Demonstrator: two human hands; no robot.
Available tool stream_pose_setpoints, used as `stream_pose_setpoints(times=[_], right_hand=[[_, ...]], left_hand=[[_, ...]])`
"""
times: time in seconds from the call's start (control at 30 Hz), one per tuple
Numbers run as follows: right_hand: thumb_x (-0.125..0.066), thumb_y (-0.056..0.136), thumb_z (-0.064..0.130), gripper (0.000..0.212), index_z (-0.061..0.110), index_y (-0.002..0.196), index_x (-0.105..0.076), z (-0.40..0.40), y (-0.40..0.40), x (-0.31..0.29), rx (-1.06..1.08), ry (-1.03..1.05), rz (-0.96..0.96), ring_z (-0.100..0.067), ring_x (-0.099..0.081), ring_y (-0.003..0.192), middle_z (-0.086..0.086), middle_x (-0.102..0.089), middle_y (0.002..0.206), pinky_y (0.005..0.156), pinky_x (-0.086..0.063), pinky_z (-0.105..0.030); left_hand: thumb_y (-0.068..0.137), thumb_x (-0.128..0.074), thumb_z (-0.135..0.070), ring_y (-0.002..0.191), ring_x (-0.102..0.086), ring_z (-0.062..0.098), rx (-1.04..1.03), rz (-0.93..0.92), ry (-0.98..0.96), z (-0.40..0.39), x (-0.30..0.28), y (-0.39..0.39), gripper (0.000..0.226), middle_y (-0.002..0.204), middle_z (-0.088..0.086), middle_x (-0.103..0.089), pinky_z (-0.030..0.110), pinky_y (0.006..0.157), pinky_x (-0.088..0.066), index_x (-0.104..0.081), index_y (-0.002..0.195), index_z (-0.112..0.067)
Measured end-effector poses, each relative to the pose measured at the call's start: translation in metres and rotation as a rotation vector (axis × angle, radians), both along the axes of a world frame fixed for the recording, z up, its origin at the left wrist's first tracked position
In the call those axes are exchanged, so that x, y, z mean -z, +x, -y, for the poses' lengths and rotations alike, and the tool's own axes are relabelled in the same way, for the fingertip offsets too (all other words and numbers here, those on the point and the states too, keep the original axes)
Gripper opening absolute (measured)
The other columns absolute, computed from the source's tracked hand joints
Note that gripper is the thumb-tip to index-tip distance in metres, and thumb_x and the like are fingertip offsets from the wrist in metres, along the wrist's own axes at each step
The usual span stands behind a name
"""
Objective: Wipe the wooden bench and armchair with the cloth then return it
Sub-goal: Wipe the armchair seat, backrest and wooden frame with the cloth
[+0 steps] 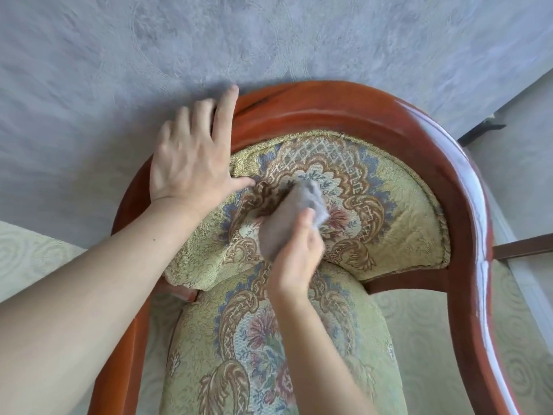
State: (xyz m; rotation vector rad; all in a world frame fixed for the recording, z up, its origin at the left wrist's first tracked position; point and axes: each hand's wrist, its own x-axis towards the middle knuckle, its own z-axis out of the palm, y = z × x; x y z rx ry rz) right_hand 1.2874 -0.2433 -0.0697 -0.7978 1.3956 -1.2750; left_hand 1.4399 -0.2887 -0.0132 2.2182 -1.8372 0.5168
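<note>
While the armchair (389, 115) is mid-wipe | right hand (294, 259) grips the grey cloth (294, 211) against the backrest's centre | left hand (191, 154) lies flat on the frame's left edge | bench unseen, cloth not yet returned.

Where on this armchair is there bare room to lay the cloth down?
Free: the seat cushion below the right hand, and the backrest's right half beside the wooden frame. Crowded: backrest centre under the cloth, and upper left where the left hand rests.
</note>
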Motion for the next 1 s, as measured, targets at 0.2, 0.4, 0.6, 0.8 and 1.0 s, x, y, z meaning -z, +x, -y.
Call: stream_pose_setpoints(times=[0.2, 0.4, 0.6, 0.8, 1.0], right_hand=[[-0.042, 0.100, 0.047, 0.047, 0.018, 0.130, -0.063, 0.048, -0.050, -0.047, 0.450, -0.238, -0.203, 0.000, -0.067, 0.102, 0.010, -0.073, 0.107, 0.086, -0.052, -0.015], [-0.027, 0.107, 0.036, 0.057, 0.002, 0.153, -0.030, 0.064, 0.012, -0.008, 0.028, -0.268, -0.735, -0.036, -0.016, 0.151, -0.021, -0.018, 0.161, 0.120, -0.026, -0.054], [-0.036, 0.102, 0.042, 0.043, 0.016, 0.121, -0.065, 0.017, 0.015, 0.007, -0.328, -0.354, -0.476, -0.017, -0.060, 0.110, -0.014, -0.068, 0.124, 0.096, -0.047, -0.038], [-0.046, 0.099, 0.046, 0.035, 0.021, 0.102, -0.071, 0.018, -0.052, -0.037, 0.313, -0.103, 0.037, -0.007, -0.074, 0.087, 0.007, -0.078, 0.091, 0.067, -0.058, -0.020], [-0.034, 0.105, 0.048, 0.051, 0.014, 0.139, -0.052, 0.072, -0.058, -0.038, 0.412, -0.052, -0.321, -0.007, -0.065, 0.105, 0.005, -0.065, 0.124, 0.088, -0.047, -0.006]], left_hand=[[0.041, -0.086, -0.075, 0.092, -0.056, 0.036, 0.003, 0.000, 0.006, 0.000, 0.001, 0.000, 0.143, 0.122, 0.017, -0.052, 0.046, 0.074, -0.049, -0.026, 0.153, -0.009], [0.041, -0.088, -0.071, 0.090, -0.054, 0.036, -0.001, -0.003, -0.001, 0.002, 0.002, 0.001, 0.146, 0.121, 0.018, -0.050, 0.046, 0.072, -0.046, -0.021, 0.156, -0.009], [0.053, -0.085, -0.062, 0.092, -0.053, 0.038, 0.023, -0.028, -0.010, 0.000, 0.001, 0.003, 0.133, 0.123, 0.020, -0.051, 0.049, 0.074, -0.045, -0.021, 0.156, -0.008], [0.047, -0.083, -0.075, 0.090, -0.053, 0.035, 0.012, -0.008, 0.069, -0.001, -0.004, 0.002, 0.146, 0.122, 0.017, -0.049, 0.046, 0.073, -0.048, -0.017, 0.157, -0.007], [0.047, -0.082, -0.076, 0.088, -0.052, 0.033, 0.018, 0.004, 0.067, 0.001, -0.002, 0.003, 0.145, 0.119, 0.016, -0.047, 0.045, 0.071, -0.047, -0.018, 0.156, -0.006]])
